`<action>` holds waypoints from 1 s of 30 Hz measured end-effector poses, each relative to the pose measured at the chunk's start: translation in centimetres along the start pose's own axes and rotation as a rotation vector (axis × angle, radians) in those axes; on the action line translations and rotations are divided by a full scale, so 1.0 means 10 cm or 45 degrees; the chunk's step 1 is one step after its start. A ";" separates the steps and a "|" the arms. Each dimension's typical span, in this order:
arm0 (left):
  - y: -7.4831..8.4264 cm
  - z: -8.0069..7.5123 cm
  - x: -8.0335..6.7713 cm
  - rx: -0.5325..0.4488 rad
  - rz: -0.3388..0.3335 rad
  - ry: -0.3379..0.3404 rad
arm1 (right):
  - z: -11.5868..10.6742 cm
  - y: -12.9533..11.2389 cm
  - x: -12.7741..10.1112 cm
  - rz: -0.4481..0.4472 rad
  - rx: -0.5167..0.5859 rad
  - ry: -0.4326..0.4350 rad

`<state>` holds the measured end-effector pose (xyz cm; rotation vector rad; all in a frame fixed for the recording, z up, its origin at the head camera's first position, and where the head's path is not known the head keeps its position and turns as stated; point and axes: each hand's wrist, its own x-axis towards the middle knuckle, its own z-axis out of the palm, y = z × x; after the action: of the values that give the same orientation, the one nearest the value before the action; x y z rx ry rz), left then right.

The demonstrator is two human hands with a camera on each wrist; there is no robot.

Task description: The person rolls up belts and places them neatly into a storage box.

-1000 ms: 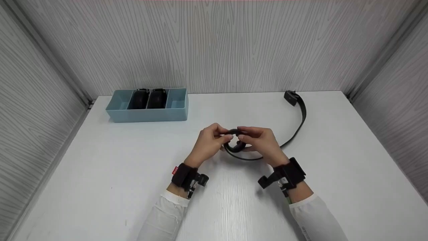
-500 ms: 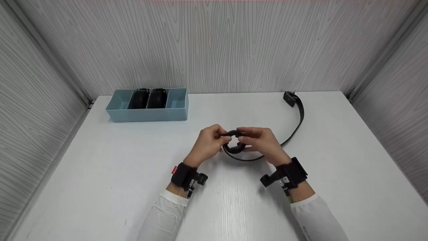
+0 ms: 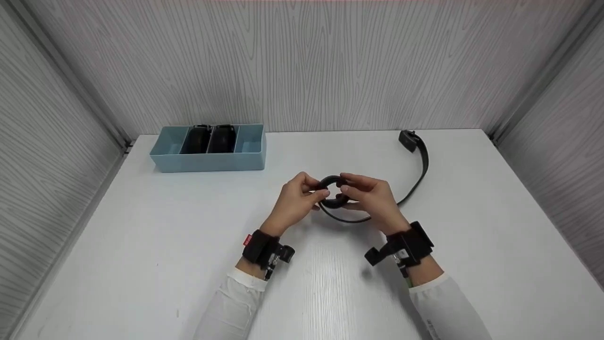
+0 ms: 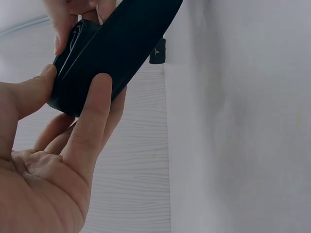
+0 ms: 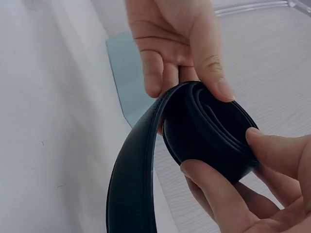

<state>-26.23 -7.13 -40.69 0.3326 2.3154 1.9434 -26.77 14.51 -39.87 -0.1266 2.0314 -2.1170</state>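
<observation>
Both grips pinched on the rolled end of the black belt [image 3: 334, 192]: left hand [image 3: 295, 203] at 9 o'clock of the coil, right hand [image 3: 373, 200] at 3 o'clock, equally near. Held just above the white counter [image 3: 141, 245]. Loose tail trailing toward 1 o'clock, ending at the buckle [image 3: 407, 139]. Blue tray [image 3: 207, 160] at 10 o'clock, well apart.
</observation>
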 end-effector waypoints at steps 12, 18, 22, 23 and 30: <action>0.01 -0.04 -0.02 0.123 0.054 -0.030 | -0.02 0.00 0.02 0.003 -0.145 -0.112; -0.01 -0.02 -0.01 0.111 0.049 -0.004 | -0.02 0.01 0.02 0.000 -0.182 -0.099; -0.01 0.00 -0.01 0.050 0.047 0.027 | 0.01 0.01 0.01 0.007 -0.101 -0.012; -0.01 0.01 -0.01 0.032 0.044 0.035 | 0.02 0.01 0.01 0.011 -0.070 0.012; 0.01 0.00 0.00 0.004 0.053 0.067 | 0.02 0.04 0.00 0.008 0.036 0.034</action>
<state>-26.17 -7.11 -40.63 0.3366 2.3623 1.9913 -26.67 14.26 -40.23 -0.0883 2.0135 -2.1540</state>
